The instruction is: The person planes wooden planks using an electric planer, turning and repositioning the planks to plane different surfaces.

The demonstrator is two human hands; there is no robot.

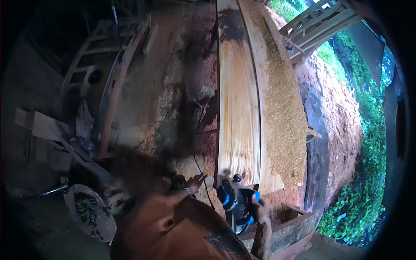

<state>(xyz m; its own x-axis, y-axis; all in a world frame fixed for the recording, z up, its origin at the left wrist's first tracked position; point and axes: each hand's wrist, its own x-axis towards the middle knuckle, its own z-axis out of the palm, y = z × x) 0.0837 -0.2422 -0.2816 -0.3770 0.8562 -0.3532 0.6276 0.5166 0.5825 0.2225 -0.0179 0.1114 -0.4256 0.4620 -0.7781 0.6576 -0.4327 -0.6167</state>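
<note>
My right hand (261, 213) is wrapped round the handle of a blue and black power planer (236, 199). The planer is at the near end of a long pale wooden board (238, 108), with a round black knob on its front. My left hand (195, 183) is off the planer, to its left, with its fingers apart beside a thin black cord (208, 190). Whether it touches the cord is unclear. A second board (281, 125) lies alongside on the right, thickly covered with shavings.
Wooden frames stand at the left (117, 91) and upper right (323, 26). A round basin (91, 212) holding something green is at the lower left. A wooden box-like frame (286, 236) is near my right hand. Dark blurred shapes cover part of the left side. Green plants line the right.
</note>
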